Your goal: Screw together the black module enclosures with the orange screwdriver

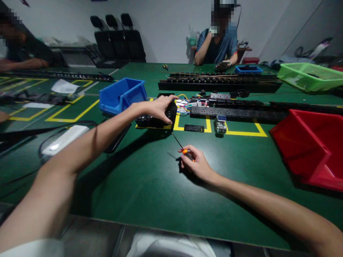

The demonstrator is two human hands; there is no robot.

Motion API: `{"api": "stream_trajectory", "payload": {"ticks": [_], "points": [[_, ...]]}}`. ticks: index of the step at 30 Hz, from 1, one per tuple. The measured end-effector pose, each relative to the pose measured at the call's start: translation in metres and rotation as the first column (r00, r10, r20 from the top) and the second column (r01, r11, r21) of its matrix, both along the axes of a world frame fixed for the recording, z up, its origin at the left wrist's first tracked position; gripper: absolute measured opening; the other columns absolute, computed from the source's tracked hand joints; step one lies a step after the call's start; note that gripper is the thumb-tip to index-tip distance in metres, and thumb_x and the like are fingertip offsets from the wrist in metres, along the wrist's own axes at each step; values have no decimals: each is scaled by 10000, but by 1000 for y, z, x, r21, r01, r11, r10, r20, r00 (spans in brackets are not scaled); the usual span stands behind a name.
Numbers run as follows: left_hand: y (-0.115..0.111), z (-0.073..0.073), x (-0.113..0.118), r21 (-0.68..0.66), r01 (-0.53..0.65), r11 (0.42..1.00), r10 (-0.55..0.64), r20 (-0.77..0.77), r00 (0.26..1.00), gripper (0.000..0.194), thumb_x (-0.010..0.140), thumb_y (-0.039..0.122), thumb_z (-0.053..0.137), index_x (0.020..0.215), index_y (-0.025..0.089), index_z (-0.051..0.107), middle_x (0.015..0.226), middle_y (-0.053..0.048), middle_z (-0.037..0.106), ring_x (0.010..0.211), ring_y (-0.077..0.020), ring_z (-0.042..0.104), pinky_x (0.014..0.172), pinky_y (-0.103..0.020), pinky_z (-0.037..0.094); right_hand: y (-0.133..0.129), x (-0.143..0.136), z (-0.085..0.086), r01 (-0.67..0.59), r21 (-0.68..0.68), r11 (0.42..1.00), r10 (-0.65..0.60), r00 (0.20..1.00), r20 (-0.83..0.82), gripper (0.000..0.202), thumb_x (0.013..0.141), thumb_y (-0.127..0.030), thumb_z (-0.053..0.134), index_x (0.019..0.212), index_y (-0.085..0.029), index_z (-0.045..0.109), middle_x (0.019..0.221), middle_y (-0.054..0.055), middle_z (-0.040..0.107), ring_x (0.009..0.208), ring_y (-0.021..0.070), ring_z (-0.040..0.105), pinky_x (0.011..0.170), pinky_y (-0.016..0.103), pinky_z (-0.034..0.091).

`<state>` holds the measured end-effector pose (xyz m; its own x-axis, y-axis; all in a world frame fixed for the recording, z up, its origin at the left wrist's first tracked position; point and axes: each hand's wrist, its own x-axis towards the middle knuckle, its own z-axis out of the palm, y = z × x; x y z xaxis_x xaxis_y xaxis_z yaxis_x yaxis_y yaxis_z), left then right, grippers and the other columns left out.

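My left hand point(160, 109) reaches over a black housing point(151, 121), thumb and fingers gripping the black plate at its right end. Coloured wires point(182, 105) run from behind that end toward a long black power strip point(214, 112). In my right hand point(199, 164) is a screwdriver point(188, 155) with an orange and black handle. Its thin shaft points up and left, the tip close to the lower edge of the end plate; whether they touch I cannot tell. A small module with a screen point(221, 125) and a flat black piece point(194, 128) lie to the right.
A blue bin point(122, 94) stands behind my left forearm, a red bin point(308, 150) at the right. Further back are a green basket point(308, 76) and more black strips point(219, 85). A white adapter-like block with cables point(65, 140) lies left. Two people sit around the table.
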<state>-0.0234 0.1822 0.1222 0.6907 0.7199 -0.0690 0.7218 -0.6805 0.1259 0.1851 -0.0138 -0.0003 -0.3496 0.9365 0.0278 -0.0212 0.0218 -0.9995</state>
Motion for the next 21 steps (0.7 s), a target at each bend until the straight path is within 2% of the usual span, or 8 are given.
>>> {"api": "stream_trajectory", "payload": {"ticks": [3,6,15,21], "points": [[-3,-19,23,54,-26,998,34,-151,988,1133,643,575,727,1539,201,144,1486,-205,408,1353,-425,384,1086,-528,359,1,1,-1,-6,-1,1000,6,1000,1,195,925,-300,586,1077,-183,552,633,-56,609,486,81,497,463,202,367],[2,-31,22,63,-52,997,66,-237,969,1147,624,584,720,1540,193,150,1478,-228,421,1336,-453,387,1066,-562,344,1,0,-1,-16,-10,1000,16,1000,-2,194,930,-299,576,1085,-186,550,629,-58,611,468,77,486,443,194,349],[16,-36,3,35,-74,997,80,-250,965,1146,565,612,736,1491,145,248,1448,-236,446,1339,-423,400,1054,-506,362,0,0,2,-18,-14,1000,18,1000,-9,181,928,-278,573,1081,-182,552,629,-58,610,483,79,500,445,189,349],[26,-42,-10,4,-96,995,94,-228,969,1146,538,623,732,1480,167,263,1438,-212,457,1308,-404,436,1048,-501,389,0,1,0,-17,-11,1000,17,1000,-11,192,929,-289,574,1087,-182,555,633,-55,613,490,84,513,453,193,362]]}}
